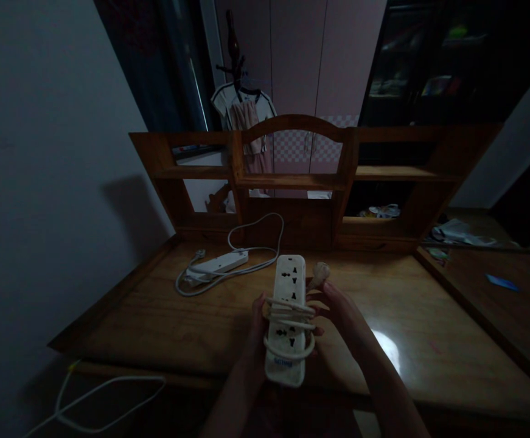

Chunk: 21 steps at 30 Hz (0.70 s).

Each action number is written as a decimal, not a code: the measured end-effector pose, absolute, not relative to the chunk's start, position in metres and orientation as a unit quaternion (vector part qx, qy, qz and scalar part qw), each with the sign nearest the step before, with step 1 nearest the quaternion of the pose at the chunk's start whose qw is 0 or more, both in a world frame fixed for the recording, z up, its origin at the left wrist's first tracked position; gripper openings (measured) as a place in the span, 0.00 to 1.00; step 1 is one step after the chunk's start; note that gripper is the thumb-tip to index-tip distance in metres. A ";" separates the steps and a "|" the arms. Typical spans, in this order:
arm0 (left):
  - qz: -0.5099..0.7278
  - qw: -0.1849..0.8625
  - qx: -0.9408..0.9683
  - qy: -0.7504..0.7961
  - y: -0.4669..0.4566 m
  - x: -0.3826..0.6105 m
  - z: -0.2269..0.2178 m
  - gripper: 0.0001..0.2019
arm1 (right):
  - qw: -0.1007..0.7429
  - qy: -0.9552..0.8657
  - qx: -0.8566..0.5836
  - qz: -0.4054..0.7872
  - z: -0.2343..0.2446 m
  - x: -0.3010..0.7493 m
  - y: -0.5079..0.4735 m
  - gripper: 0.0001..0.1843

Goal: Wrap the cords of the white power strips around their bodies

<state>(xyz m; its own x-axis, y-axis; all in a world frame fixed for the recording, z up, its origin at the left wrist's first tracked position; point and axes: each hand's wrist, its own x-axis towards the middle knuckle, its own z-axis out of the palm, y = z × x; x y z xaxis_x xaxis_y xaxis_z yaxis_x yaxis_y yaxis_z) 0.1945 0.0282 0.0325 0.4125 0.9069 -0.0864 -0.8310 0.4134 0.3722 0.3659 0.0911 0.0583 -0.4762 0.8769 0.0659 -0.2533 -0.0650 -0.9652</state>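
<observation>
A white power strip [285,351] with several sockets is held up over the front of the wooden desk, its far end tilted away from me. Its own cord [291,324] is wound several times around the lower half. My left hand [258,322] grips the strip from the left side and beneath, the fingers partly hidden behind it. At the right, my right hand [333,301] has its fingers closed at the plug [320,272] on the cord's end, beside the strip's edge. Some right fingertips are hidden.
A second white power strip [224,262] lies on the desk [164,328] at the left, its cord [283,228] looping loosely. A wooden shelf unit [292,181] stands along the desk's back. A pale cable [109,380] hangs by the left front edge. Another surface [484,292] adjoins at right.
</observation>
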 end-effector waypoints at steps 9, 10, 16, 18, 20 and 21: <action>0.610 0.756 0.131 0.199 0.015 0.203 0.043 0.34 | 0.424 -0.559 -0.317 0.639 0.058 0.373 0.069 0.22; 0.621 0.746 0.125 0.205 0.013 0.204 0.046 0.34 | 0.431 -0.564 -0.326 0.625 0.056 0.372 0.066 0.22; 0.637 0.723 0.060 0.260 0.011 0.212 0.057 0.37 | 0.438 -0.570 -0.349 0.601 0.051 0.362 0.039 0.39; 0.651 0.699 0.047 0.290 0.012 0.220 0.052 0.35 | 0.407 -0.563 -0.333 0.638 0.051 0.356 0.030 0.45; 0.670 0.666 0.055 0.323 0.013 0.228 0.043 0.32 | 0.397 -0.545 -0.342 0.655 0.049 0.348 0.024 0.49; 0.679 0.647 0.069 0.341 0.014 0.232 0.039 0.30 | 0.403 -0.533 -0.356 0.653 0.047 0.345 0.023 0.50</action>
